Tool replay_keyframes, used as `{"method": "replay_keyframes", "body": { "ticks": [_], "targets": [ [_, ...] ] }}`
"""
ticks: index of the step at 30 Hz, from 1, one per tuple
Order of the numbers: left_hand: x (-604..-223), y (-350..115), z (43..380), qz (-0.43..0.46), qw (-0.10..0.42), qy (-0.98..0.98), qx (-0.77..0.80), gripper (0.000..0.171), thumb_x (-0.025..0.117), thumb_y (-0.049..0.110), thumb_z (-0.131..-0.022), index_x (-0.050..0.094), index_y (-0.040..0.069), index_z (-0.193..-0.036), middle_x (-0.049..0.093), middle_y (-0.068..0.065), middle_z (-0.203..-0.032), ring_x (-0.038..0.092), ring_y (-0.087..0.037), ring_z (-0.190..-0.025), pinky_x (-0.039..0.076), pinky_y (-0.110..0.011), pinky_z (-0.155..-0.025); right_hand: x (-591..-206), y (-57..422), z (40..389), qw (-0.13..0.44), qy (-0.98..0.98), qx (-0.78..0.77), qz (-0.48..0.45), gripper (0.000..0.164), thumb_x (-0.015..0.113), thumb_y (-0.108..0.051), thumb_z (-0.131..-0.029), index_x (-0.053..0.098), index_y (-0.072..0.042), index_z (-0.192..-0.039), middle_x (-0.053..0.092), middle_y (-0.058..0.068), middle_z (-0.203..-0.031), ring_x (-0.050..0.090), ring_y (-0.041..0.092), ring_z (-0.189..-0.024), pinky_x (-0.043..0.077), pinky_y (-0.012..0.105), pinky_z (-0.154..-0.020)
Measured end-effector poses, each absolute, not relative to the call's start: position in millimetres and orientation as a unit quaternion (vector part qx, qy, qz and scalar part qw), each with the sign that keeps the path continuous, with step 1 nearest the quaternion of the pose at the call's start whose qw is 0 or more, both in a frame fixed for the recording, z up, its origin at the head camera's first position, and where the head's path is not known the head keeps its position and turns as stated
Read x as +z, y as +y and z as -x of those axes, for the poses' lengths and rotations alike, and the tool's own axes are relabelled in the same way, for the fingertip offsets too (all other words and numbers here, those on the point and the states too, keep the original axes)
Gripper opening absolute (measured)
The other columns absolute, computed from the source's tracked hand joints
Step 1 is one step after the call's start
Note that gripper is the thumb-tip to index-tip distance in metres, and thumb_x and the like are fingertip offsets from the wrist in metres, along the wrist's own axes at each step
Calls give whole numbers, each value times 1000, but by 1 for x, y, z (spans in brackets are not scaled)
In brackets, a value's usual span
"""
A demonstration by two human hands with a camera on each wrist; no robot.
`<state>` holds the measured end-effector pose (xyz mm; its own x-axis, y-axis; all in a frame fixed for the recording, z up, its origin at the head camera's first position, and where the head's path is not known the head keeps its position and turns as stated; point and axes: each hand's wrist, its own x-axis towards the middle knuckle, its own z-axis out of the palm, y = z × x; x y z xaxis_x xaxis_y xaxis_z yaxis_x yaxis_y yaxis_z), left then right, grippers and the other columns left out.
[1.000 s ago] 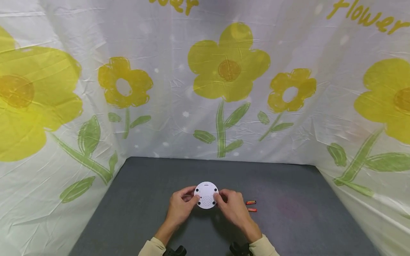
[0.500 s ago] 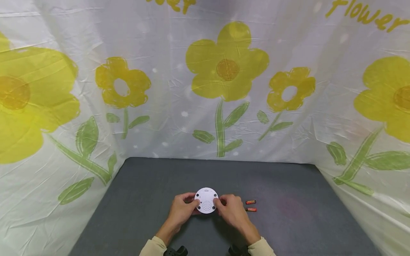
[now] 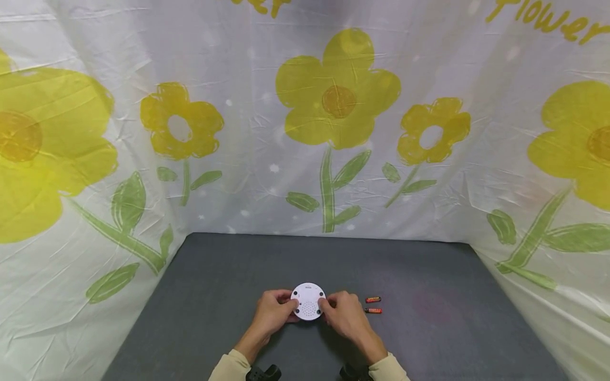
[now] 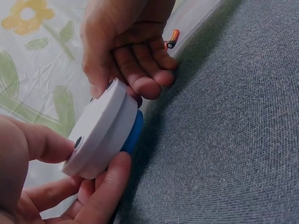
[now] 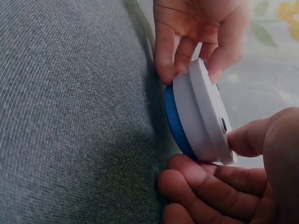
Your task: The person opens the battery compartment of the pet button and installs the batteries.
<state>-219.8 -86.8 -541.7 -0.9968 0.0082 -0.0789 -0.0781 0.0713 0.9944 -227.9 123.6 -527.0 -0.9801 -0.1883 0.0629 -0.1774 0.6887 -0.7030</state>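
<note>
Both hands hold a round white buzzer point(image 3: 308, 300) with its underside up, showing black feet and a patch of small speaker holes. A blue button point(image 4: 135, 132) faces down towards the table. On one side, my left hand point(image 3: 272, 312) pinches the rim, thumb on the underside and fingers beneath. My right hand point(image 3: 346, 316) pinches the opposite rim in the same manner. The right wrist view shows the buzzer point(image 5: 203, 114) tilted on edge between both hands; whether it touches the table is unclear. Right of my right hand lie two red-and-black batteries point(image 3: 373, 310).
A dark grey cloth-covered table point(image 3: 429, 286) lies under the hands. White curtains point(image 3: 248, 174) printed with yellow flowers enclose it at the back and both sides. Black wrist cameras point(image 3: 263, 372) are worn near the cream sleeves point(image 3: 231, 366).
Both hands have brought the buzzer slightly down in the head view, closer to the person. Their pinch on its rim stays the same, and the batteries have not moved on the table.
</note>
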Motion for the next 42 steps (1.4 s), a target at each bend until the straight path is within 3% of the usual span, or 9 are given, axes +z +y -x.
{"method": "replay_keyframes", "body": {
  "ticks": [17,21,25,28,32,42],
  "targets": [
    [-540,-84,220,44,33,745,664,34,74,2,-92,72,-15,-121,80,-18,-100,80,-22,-82,70,-36,-69,-526,123,229,0,927,-361,102,31,69,-30,-101,76,-20,-72,62,-13,-57,56,5,-52,42,25,-48],
    [-542,-85,220,49,35,740,670,34,74,2,-92,73,-15,-121,80,-19,-101,80,-22,-82,70,-36,-69,-524,124,230,-43,941,-313,120,24,73,-28,-97,74,-19,-74,61,-11,-62,52,7,-56,41,26,-51],
    [-542,-86,220,48,36,736,674,35,75,3,-92,72,-15,-121,81,-19,-101,80,-22,-82,70,-37,-70,-517,122,233,-124,944,-272,139,6,79,-20,-88,76,-15,-86,70,-7,-74,59,8,-65,50,29,-59],
    [-542,-87,220,49,37,736,674,35,75,4,-91,72,-15,-121,81,-18,-100,80,-22,-82,70,-36,-70,-511,117,234,-157,937,-263,170,11,82,-13,-85,76,-12,-94,73,-2,-82,65,10,-73,57,31,-65],
    [-542,-88,220,52,38,738,671,34,76,4,-90,73,-14,-119,81,-20,-101,80,-21,-80,70,-36,-68,-505,110,236,-158,925,-260,226,18,85,-6,-85,75,-9,-101,74,3,-91,67,14,-81,61,33,-71],
    [-540,-85,219,58,36,741,668,33,76,6,-90,74,-14,-117,82,-20,-99,81,-22,-78,70,-34,-67,-505,97,240,-161,918,-229,282,24,88,-3,-85,73,-8,-103,74,6,-96,67,18,-85,61,35,-74]
  ]
}}
